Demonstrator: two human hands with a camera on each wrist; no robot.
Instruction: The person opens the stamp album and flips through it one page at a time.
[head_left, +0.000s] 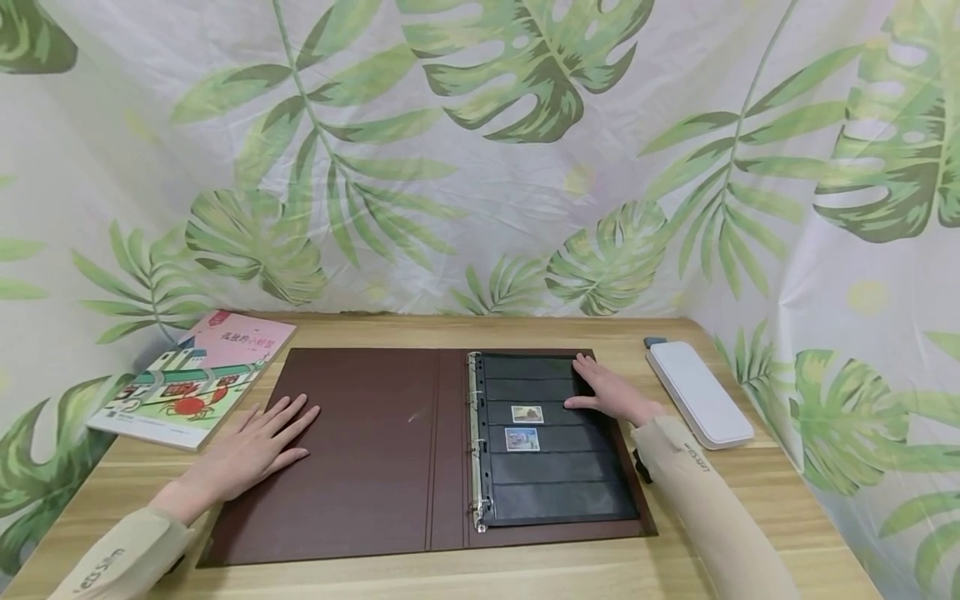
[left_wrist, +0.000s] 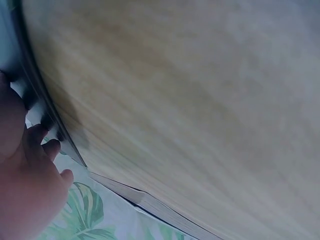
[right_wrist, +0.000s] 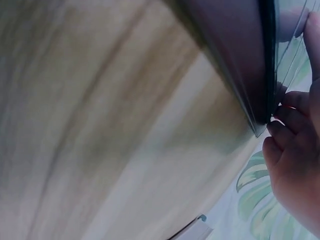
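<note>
A brown ring binder (head_left: pixel 360 450) lies spread open on the table. On its right side, metal rings (head_left: pixel 474 446) hold black stamp pages (head_left: pixel 562 500) with clear horizontal pockets. Two stamps sit in the pockets, a yellowish one (head_left: pixel 527 414) above a blue and pink one (head_left: pixel 522 439). My left hand (head_left: pixel 243 454) rests with spread fingers on the left cover's outer edge; the left wrist view shows these fingers (left_wrist: pixel 37 137) along that edge. My right hand (head_left: pixel 611 392) touches the upper right edge of the black pages, thumb apart from the fingers, which reach the edge in the right wrist view.
A picture book (head_left: pixel 198 379) with a red crab on its cover lies at the back left. To the right of the binder is a white oblong case (head_left: pixel 701 392) with a dark tab at its far end. Behind the wooden table (head_left: pixel 450 579) hangs a leaf-print cloth (head_left: pixel 510 208).
</note>
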